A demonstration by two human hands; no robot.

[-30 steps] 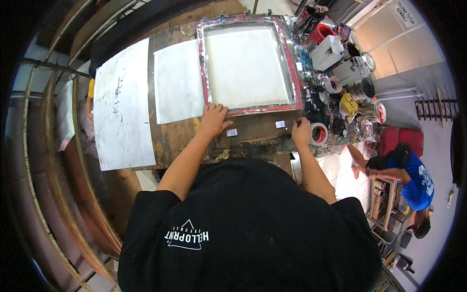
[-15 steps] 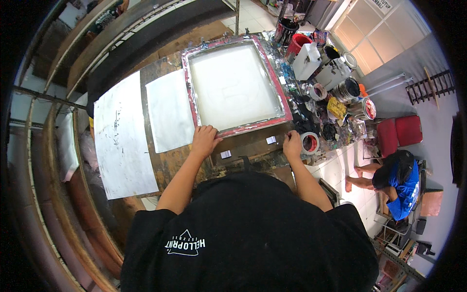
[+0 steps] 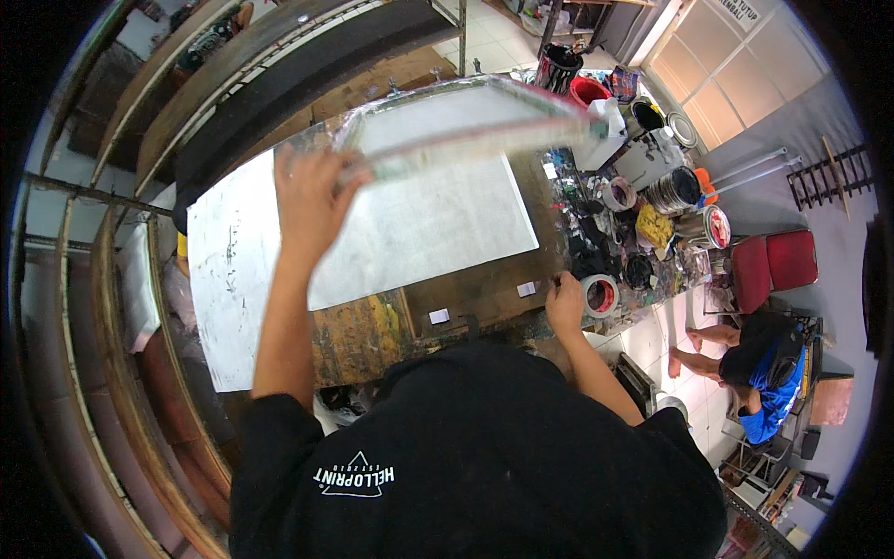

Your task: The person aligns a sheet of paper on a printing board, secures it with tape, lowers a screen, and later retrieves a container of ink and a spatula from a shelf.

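A screen printing frame is tilted up, its near edge off the table and blurred by motion; its far edge stays low by the clamps. My left hand grips the frame's near left corner, fingers closed. Beneath the frame lies a large white sheet on a brown board. At the board's near right my right hand rests with fingers curled together; what they pinch, if anything, is hidden. Two small white pads sit along the board's near part.
Another white sheet with dark smudges lies left. A tape roll, yellow sponge, paint cans and white jugs crowd the table's right side. Shelf rails stand left. Another person sits at right by red chairs.
My left hand has lifted the frame's near edge up and away from me, uncovering the white sheet under it. My right hand stays near the tape roll.
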